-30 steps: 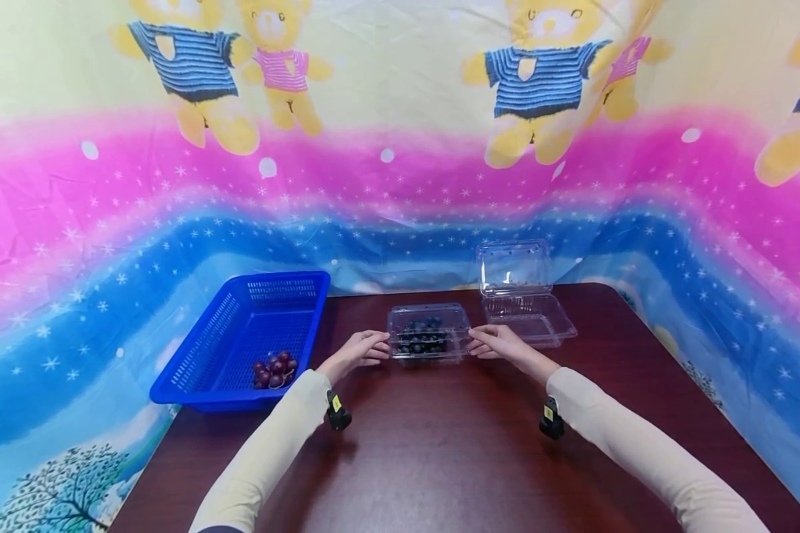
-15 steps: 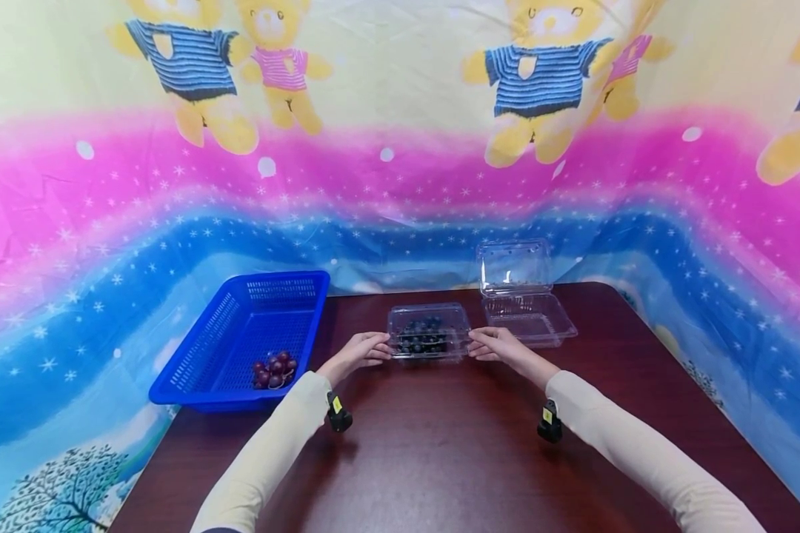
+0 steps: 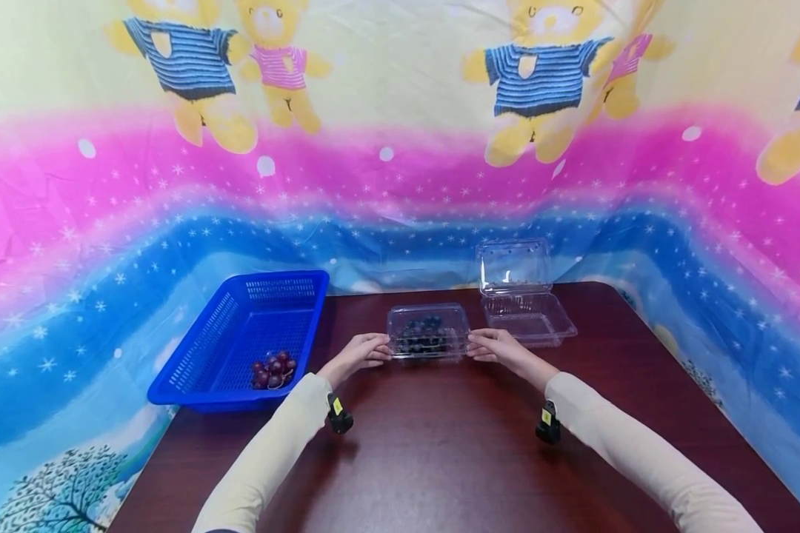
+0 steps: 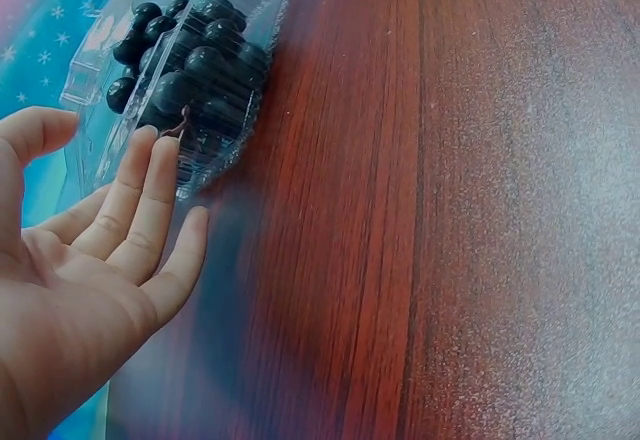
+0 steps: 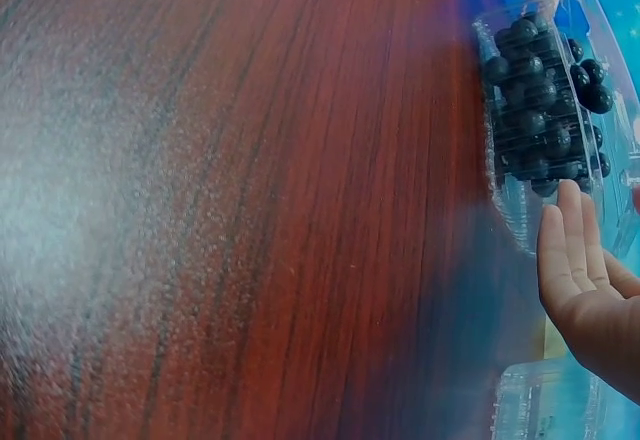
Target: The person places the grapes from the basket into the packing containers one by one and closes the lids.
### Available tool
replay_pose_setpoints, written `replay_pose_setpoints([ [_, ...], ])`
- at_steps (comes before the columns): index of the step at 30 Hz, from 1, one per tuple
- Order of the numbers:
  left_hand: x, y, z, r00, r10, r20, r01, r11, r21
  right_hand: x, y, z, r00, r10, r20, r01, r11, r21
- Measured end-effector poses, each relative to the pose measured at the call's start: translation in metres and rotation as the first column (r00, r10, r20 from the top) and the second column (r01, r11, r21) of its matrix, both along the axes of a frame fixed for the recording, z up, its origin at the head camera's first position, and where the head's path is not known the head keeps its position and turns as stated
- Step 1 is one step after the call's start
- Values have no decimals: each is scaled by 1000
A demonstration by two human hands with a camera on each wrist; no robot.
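In the head view a clear plastic clamshell box (image 3: 457, 318), its lid down, lies at mid table with dark grapes (image 3: 423, 337) inside. My left hand (image 3: 358, 354) holds its left end, thumb at the lid edge and fingertips against the side wall. The right hand (image 3: 503, 348) holds the opposite end the same way. Through the clear wall, the left wrist view shows the black grapes (image 4: 205, 60) and a bit of stem. In the right wrist view, the right hand's fingers (image 5: 575, 230) lie fairly straight along the box end; its thumb is mostly cut off.
A blue slotted basket (image 3: 240, 277) stands at the left, with a bunch of red grapes (image 3: 273, 370) in its near corner. Behind the right hand, a second clear clamshell box (image 3: 530, 326) stands with its lid up. A printed cloth (image 3: 400, 244) hangs behind the brown table (image 3: 440, 444).
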State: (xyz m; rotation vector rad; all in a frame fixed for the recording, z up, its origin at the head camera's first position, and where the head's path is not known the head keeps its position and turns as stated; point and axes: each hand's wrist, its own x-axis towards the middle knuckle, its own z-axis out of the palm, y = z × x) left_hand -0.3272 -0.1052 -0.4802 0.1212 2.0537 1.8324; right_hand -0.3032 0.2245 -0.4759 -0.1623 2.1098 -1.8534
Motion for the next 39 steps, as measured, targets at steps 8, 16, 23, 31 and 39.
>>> replay_pose_setpoints([
  [8,1,0,-2,1000,-7,-9,8,1000,8,2,0,-3,1000,15,-13,-15,1000,1],
  [16,1,-1,-5,1000,-19,-18,19,999,28,4,-1,-3,1000,14,-12,-14,1000,-23],
  [23,3,-1,-3,999,-36,-35,37,999,32,3,-1,-3,1000,14,-5,-15,999,-40],
  [31,4,-1,-4,998,-40,-45,41,999,28,2,-1,-5,1000,13,11,-12,998,-57],
  [39,3,-1,-6,997,-46,-65,49,998,36,2,-2,-5,1000,26,7,-25,998,-64],
])
